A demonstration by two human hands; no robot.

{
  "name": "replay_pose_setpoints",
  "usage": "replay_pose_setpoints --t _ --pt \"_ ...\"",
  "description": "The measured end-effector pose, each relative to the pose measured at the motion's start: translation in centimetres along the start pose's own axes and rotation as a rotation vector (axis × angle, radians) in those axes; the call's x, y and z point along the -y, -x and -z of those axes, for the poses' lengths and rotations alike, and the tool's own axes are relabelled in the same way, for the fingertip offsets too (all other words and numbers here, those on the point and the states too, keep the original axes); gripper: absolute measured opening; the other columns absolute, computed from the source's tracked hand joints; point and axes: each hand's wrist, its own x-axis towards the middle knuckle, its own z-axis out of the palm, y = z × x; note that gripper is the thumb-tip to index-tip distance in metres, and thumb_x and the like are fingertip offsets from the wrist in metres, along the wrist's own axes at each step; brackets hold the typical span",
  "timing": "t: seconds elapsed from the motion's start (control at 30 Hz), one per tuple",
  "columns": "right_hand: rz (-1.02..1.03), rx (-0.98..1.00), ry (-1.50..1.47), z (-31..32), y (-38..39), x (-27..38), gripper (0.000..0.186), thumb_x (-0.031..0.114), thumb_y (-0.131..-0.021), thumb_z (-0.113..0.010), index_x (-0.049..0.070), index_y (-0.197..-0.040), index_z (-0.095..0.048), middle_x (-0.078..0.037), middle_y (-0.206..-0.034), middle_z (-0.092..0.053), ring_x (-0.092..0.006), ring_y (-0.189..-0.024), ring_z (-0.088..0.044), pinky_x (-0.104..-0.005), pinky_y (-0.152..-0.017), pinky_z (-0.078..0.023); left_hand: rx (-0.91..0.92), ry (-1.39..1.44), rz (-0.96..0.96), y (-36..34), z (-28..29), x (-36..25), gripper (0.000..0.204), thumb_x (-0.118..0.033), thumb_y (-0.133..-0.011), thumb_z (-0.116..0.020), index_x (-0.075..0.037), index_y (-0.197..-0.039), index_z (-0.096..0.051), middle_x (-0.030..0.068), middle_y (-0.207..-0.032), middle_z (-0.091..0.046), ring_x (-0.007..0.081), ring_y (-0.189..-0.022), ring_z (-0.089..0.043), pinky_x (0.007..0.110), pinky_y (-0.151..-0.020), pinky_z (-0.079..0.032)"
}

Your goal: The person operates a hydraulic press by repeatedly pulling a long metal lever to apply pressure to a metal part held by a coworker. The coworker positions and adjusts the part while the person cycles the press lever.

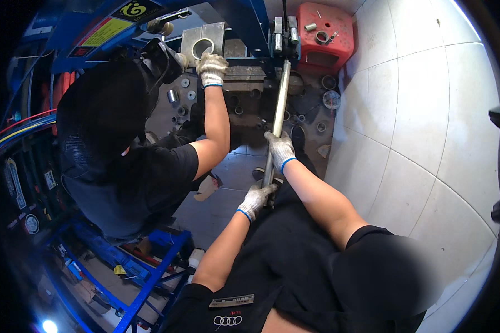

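Both hands — left hand (255, 200), right hand (279, 150) — grip the long lever (278, 105); a co-worker's gloved hand (211, 68) steadies the metal block (244, 77) — pressing apparently midway.

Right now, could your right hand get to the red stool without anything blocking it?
Probably not straight away. The right hand is gripping the long metal bar, and the red stool sits well beyond the bar's far end, past the clamp fixture. The floor beside the bar looks open, though.

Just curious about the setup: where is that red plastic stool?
The red stool stands at the top of the head view, right of the long metal bar, against the white tiled wall.
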Motion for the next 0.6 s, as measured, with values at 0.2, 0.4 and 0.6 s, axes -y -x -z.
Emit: replay_pose_setpoints --t 0.2,0.4,0.6 --pt "0.013 0.072 -0.011 0.0 -0.2 -0.2 0.049 0.027 -0.083 -0.076 0.001 -0.120 -0.059 -0.013 -0.090 -0.066 -0.0253 -0.079 -0.064 -0.0417 -0.071 -0.052 -0.056 -0.086 -0.025 -0.2 0.5 0.4 0.039 -0.025 -0.091 -0.073 -0.003 -0.119 -0.061 0.0063 -0.080 -0.064 0.0170 -0.060 -0.058 0.033 -0.051 -0.047" --pt "0.026 -0.077 0.259 -0.1 1.7 1.3 0.057 0.028 -0.080 -0.079 0.000 -0.125 -0.055 -0.017 -0.097 -0.068 -0.0300 -0.088 -0.067 -0.0437 -0.078 -0.054 -0.066 -0.087 0.005 0.8 -0.4 -0.7 0.042 -0.027 -0.089 -0.072 -0.007 -0.126 -0.065 0.0037 -0.078 -0.063 0.0156 -0.063 -0.058 0.031 -0.056 -0.047" --pt "-0.009 -0.115 0.328 -0.5 1.6 1.6 0.063 0.036 -0.083 -0.077 0.000 -0.129 -0.056 -0.022 -0.107 -0.069 -0.0339 -0.096 -0.069 -0.0440 -0.084 -0.055 -0.176 -0.489 -0.023 3.0 -1.7 -3.4 0.056 -0.038 -0.090 -0.070 -0.005 -0.134 -0.060 0.0178 -0.108 -0.071 0.0279 -0.089 -0.070 0.039 -0.083 -0.053"
